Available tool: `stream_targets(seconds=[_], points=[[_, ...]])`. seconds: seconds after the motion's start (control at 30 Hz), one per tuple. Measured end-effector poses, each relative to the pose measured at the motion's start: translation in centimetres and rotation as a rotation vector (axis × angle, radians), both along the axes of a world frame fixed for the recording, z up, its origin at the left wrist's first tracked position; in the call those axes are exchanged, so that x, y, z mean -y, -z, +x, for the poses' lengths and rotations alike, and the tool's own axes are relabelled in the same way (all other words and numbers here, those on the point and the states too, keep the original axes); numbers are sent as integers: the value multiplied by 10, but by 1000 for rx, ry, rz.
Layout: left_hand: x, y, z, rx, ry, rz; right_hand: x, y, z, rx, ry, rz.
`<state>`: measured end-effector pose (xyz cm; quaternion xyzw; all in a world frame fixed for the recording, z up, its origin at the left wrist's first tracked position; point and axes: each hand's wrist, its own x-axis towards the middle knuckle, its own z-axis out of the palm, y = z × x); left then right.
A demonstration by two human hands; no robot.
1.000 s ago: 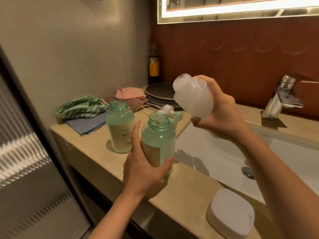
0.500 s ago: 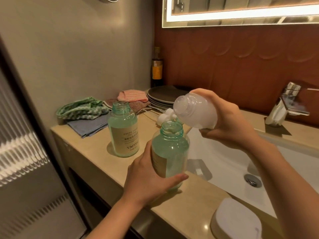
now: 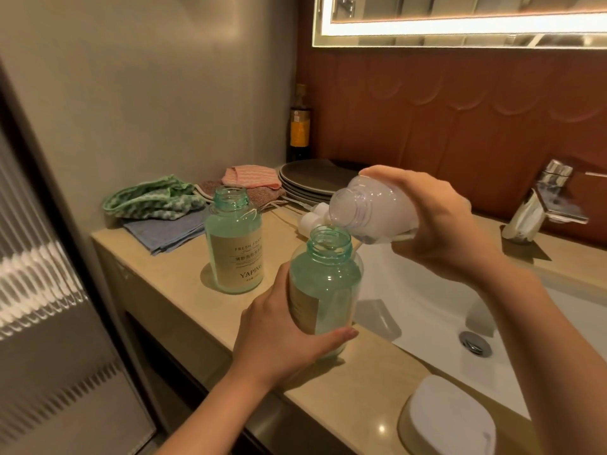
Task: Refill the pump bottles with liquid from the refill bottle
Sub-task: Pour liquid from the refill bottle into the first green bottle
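Observation:
My left hand (image 3: 282,336) grips a green glass pump bottle (image 3: 325,287) with its cap off, standing on the beige counter (image 3: 184,290) by the sink edge. My right hand (image 3: 440,224) holds the frosted white refill bottle (image 3: 371,208) tipped on its side, its open mouth just above and behind the green bottle's neck. A second uncapped green bottle (image 3: 235,241) with a cream label stands to the left, apart from both hands. White pump heads (image 3: 312,218) lie on the counter behind the bottles.
A white sink basin (image 3: 437,316) with a drain lies to the right, with a chrome tap (image 3: 545,201) behind it. Stacked dark plates (image 3: 312,182), folded cloths (image 3: 161,208) and a dark bottle (image 3: 299,126) sit at the back. A white soap box (image 3: 450,418) rests on the near counter.
The refill bottle has come down and tipped further, so its mouth now sits close over the held green bottle. My left hand keeps its grip on that bottle.

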<state>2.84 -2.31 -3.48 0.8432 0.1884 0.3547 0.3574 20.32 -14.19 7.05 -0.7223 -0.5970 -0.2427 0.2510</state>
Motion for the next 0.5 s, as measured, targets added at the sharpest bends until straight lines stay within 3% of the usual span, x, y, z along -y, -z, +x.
stream_targets(seconds=[0.5], points=[[-1, 0, 0, -16, 6, 17, 3, -2, 2, -60, 6, -38]])
